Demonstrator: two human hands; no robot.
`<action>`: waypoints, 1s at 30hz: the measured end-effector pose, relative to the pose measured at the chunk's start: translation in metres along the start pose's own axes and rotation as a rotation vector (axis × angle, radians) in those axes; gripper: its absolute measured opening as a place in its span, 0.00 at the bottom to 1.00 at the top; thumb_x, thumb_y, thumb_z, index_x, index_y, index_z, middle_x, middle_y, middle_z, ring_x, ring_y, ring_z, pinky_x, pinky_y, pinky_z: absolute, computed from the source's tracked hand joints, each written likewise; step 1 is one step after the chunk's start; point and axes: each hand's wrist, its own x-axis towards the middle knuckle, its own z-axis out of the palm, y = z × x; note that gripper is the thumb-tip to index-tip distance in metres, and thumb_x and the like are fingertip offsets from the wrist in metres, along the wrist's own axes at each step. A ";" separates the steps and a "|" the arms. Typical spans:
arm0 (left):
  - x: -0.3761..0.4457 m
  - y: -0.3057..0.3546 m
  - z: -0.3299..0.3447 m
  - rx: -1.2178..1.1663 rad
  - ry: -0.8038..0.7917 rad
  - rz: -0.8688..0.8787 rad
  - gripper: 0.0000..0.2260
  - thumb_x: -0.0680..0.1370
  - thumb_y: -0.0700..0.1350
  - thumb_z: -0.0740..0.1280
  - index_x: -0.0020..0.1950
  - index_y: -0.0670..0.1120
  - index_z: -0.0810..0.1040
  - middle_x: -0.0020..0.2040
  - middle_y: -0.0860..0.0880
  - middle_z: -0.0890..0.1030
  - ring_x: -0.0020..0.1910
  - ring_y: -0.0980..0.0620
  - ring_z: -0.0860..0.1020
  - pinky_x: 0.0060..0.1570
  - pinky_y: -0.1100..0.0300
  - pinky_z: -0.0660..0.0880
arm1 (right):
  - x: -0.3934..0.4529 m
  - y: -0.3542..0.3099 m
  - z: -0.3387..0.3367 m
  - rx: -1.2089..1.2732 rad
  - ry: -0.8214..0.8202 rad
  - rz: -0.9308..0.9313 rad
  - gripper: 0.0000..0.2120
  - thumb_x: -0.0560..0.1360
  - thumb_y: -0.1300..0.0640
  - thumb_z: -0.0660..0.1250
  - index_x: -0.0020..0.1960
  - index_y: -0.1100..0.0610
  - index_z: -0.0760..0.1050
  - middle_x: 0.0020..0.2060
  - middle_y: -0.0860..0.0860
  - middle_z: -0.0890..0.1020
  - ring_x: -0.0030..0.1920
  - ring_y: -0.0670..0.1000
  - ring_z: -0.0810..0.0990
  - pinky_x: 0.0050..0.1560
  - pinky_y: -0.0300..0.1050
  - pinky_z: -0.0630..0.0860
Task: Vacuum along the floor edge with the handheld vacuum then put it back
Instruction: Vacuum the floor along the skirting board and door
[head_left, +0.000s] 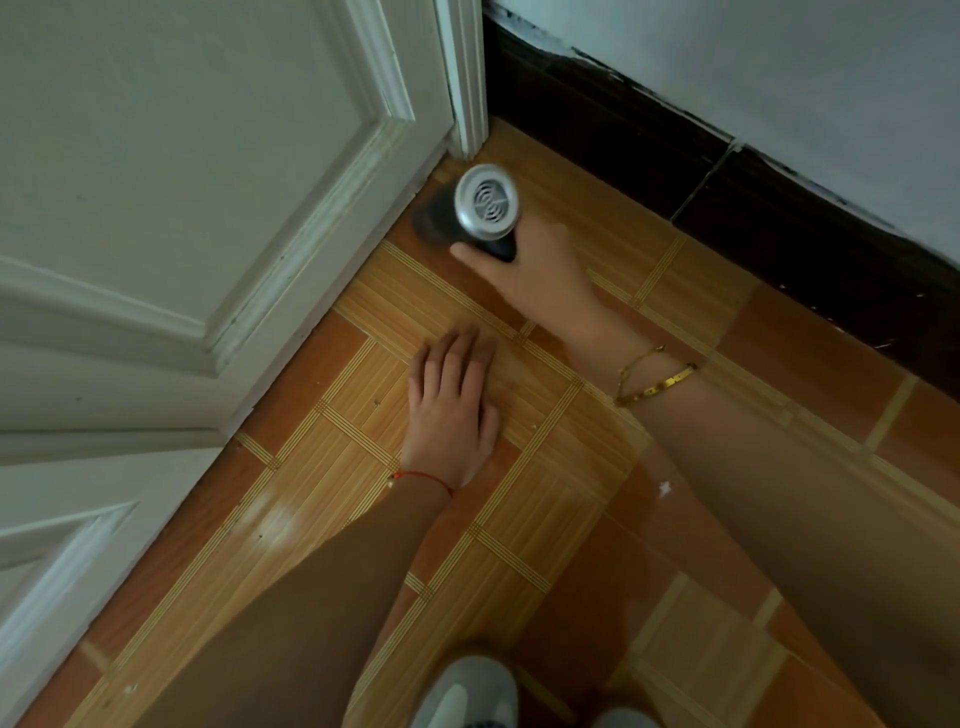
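Now right hand (540, 260) angles handheld vacuum (467, 215) nose-down toward door (208, 156) edge.

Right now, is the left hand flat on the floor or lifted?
Flat: the left hand lies palm down, fingers spread on the tiled floor, while the right hand holds the handheld vacuum.

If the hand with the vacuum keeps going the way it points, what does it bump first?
Probably the white door. The right hand aims the handheld vacuum toward the door's bottom edge near the corner, though depth is unclear.
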 end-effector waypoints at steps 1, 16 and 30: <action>0.000 0.000 0.000 -0.001 0.000 -0.002 0.25 0.80 0.49 0.54 0.77 0.44 0.64 0.76 0.43 0.66 0.77 0.42 0.60 0.74 0.38 0.56 | 0.003 0.004 -0.006 -0.002 0.077 0.016 0.24 0.72 0.43 0.71 0.63 0.54 0.75 0.54 0.48 0.83 0.54 0.45 0.80 0.53 0.37 0.76; -0.001 0.000 0.004 -0.030 0.059 -0.011 0.23 0.81 0.47 0.56 0.76 0.44 0.66 0.75 0.44 0.67 0.77 0.43 0.60 0.75 0.39 0.56 | 0.010 0.026 -0.044 -0.029 0.189 0.093 0.33 0.70 0.39 0.70 0.69 0.55 0.70 0.61 0.50 0.80 0.62 0.49 0.78 0.61 0.49 0.76; -0.003 0.001 0.004 -0.045 0.093 0.005 0.22 0.81 0.47 0.56 0.75 0.45 0.67 0.75 0.44 0.67 0.76 0.43 0.62 0.77 0.41 0.53 | -0.075 0.055 -0.100 -0.151 0.396 0.307 0.31 0.74 0.42 0.69 0.71 0.55 0.68 0.60 0.52 0.80 0.60 0.52 0.78 0.52 0.40 0.72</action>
